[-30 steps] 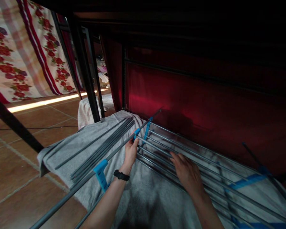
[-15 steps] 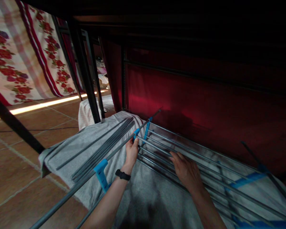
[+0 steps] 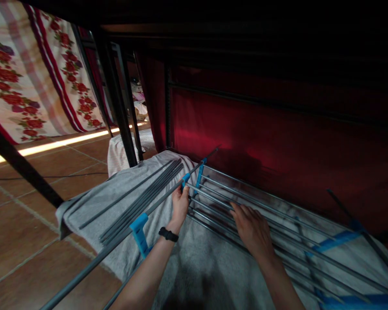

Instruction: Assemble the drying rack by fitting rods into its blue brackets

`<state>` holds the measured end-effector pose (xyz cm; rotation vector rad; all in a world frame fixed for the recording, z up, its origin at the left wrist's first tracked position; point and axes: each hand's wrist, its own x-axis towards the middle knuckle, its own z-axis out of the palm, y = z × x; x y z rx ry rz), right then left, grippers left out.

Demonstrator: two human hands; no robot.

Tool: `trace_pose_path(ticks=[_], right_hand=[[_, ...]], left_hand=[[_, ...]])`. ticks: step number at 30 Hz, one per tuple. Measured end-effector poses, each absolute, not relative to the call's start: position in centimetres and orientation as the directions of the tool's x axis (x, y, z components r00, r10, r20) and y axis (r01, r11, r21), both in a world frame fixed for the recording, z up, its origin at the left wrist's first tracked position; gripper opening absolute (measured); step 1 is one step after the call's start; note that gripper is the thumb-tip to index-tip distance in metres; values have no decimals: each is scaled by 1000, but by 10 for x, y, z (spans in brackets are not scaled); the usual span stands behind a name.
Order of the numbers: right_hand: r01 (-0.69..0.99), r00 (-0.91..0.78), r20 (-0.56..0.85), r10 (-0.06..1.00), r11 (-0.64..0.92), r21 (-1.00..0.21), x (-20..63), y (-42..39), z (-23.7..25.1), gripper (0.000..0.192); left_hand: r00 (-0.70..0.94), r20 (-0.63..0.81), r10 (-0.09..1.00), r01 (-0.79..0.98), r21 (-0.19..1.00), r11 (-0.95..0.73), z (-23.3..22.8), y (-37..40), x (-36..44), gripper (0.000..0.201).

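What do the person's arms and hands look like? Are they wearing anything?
Both forearms are bare, with no sleeves in view. The left hand has a black band around its wrist, like a watch or tracker. The right hand wears nothing, no gloves or rings visible.

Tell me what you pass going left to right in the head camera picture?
Flowery curtain → blue clip → wristwatch → left hand → right hand → blue strap.

No text, label, brand, number or sign can be read anywhere here, neither on the rack [image 3: 265,202] nor on the floral cloth [image 3: 35,86].
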<state>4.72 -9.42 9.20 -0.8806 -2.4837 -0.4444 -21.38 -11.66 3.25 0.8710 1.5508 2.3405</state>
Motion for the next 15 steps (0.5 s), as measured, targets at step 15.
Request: trace_pose_path(ticks=[15], right_hand=[[637, -708, 476, 522, 762, 112, 50, -87, 92, 20]], left_hand=[[-815, 338, 471, 140, 903, -406, 28, -115, -215, 32]])
